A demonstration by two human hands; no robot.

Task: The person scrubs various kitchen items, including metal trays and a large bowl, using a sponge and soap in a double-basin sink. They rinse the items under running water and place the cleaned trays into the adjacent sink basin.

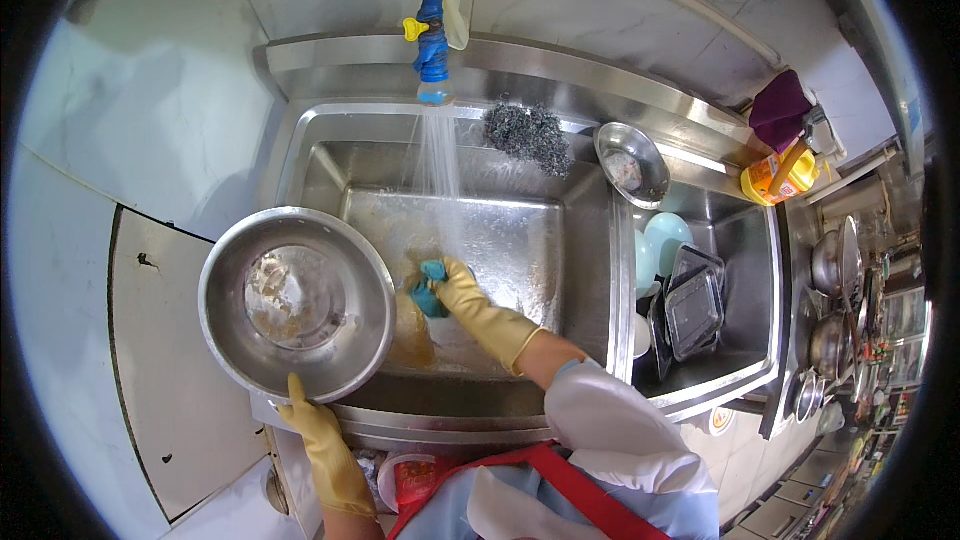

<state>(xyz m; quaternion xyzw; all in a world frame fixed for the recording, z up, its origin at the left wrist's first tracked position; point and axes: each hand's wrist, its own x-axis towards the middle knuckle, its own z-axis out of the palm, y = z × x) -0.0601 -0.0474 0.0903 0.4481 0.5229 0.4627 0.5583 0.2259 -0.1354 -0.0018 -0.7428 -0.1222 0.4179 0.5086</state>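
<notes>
My left hand [319, 435], in a yellow rubber glove, grips the near rim of a large stainless steel bowl [225, 315], which rests over the left side of the steel sink [600, 270]. Some liquid with residue lies in the bowl's bottom. My right hand [461, 292], gloved alike, holds a teal cloth [429, 300] low in the sink basin, near brownish water. Water sprays from the faucet [433, 52], wrapped in blue tape, and falls into the basin just beyond my right hand.
A heap of steel wool [529, 136] and a small metal bowl [632, 165] sit along the sink's back edge. The right basin holds black trays [694, 311] and light green bowls [667, 240]. A yellow jug [780, 178] stands at the back right, below a purple cloth [780, 111].
</notes>
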